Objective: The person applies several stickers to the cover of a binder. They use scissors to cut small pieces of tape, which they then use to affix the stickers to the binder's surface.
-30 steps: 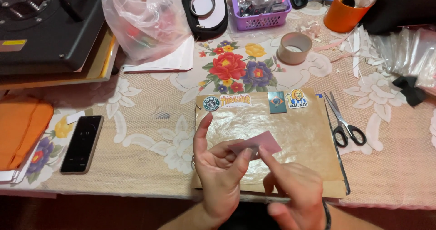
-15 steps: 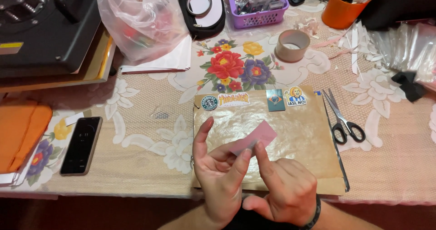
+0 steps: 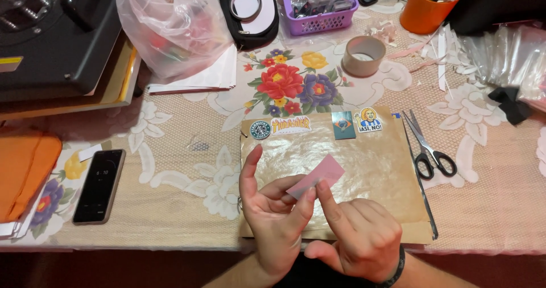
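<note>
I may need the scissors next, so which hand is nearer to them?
Right. The right hand lies below-left of the scissors; the left hand, pinching the pink slip, sits farther left.
</note>
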